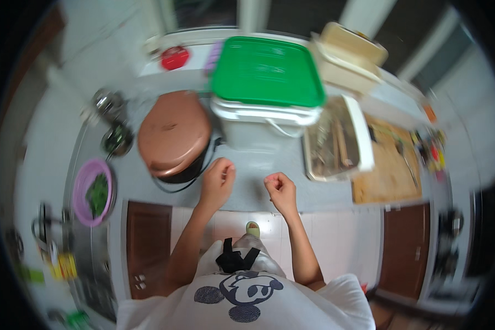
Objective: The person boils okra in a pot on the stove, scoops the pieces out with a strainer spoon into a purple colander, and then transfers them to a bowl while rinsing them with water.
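Over the grey countertop, both of my hands hang apart from each other with curled fingers. My left hand is beside the black cable at the right of an electric cooker with a copper-coloured lid. Nothing shows in its fingers. My right hand, also curled with nothing visible in it, is near the counter's front edge. Behind both hands stands a white plastic bucket with a green lid and a wire-like white handle. Right of it is a clear-topped, white-rimmed box with stick-like items inside.
Leafy greens lie in a purple basin at the left. A wooden cutting board with a spoon-like utensil is at the right. A cream open-lidded container and a red round object sit by the window.
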Demonstrator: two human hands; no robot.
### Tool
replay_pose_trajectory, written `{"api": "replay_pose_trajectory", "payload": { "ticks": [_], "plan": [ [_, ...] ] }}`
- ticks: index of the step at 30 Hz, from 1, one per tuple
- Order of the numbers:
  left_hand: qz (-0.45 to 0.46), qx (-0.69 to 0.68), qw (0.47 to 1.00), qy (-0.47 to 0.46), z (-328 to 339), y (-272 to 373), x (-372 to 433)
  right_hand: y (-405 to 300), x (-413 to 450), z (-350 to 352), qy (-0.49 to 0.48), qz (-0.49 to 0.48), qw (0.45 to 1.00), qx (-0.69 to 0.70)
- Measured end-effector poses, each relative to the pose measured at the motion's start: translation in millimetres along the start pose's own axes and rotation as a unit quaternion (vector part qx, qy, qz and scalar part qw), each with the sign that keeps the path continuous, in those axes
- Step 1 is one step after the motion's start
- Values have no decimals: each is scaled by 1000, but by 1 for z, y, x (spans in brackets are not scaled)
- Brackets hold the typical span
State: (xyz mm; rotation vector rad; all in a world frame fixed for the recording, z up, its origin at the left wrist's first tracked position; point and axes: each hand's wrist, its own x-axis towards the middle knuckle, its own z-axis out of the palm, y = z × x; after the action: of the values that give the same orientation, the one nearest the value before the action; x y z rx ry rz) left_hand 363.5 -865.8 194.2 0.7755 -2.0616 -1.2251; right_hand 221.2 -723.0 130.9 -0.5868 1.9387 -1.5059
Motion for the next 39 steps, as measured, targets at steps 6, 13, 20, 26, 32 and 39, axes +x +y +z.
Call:
{"api": "replay_pose_trajectory", "payload": {
  "ticks": [6, 13, 20, 26, 32, 39],
  "plan": [
    [-26, 45, 984, 170, -33, -8, -41, -12, 7, 59, -231, -77, 970, -19],
    [-76, 67, 927, 360, -90, 3, -119, -61, -45, 144, -422, -154, 893, -2],
    [-135, 112, 850, 497, -161, 11, -243, -73, -154, 234, -602, -211, 770, -10],
    [-172, 175, 765, 596, -221, 44, -371, -96, -268, 304, -700, -255, 667, -30],
    [-184, 137, 666, 710, -232, 62, -464, -104, -353, 344, -784, -268, 560, -13],
    [-194, 133, 556, 797, -223, 53, -512, -90, -396, 395, -831, -282, 480, -14]
  ]
}}
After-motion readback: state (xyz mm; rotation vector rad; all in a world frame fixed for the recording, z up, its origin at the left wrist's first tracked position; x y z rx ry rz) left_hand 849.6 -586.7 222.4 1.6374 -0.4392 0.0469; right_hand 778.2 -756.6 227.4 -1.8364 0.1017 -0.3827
